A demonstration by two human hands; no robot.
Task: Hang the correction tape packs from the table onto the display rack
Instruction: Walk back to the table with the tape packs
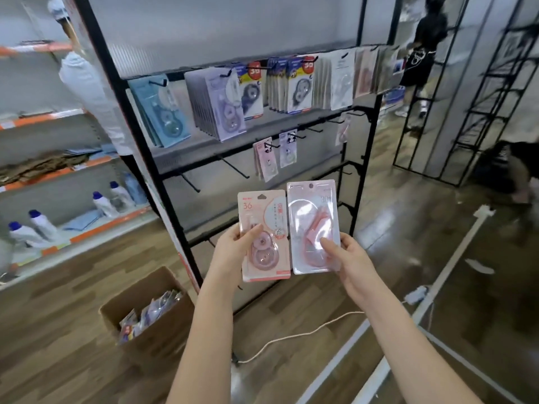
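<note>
My left hand [233,249] pinches a pink correction tape pack marked 36 [262,225] by its lower left side. My right hand [348,258] pinches a second pack, a clear blister with a pink tape inside [313,217], thumb on its front. Both packs are upright, side by side, in front of the black display rack [180,237]. On the rack's top rail hang blue, lilac, dark and white packs [215,106]. The second rail carries a few pink and lilac packs [267,158] and several bare hooks [233,167].
An open cardboard box [163,330] with more packs stands on the wood floor at the rack's left foot. A white cord [291,339] lies across the floor. Shelves with bottles [43,225] run along the left. A person [420,53] stands at the far right beside wire racks [481,97].
</note>
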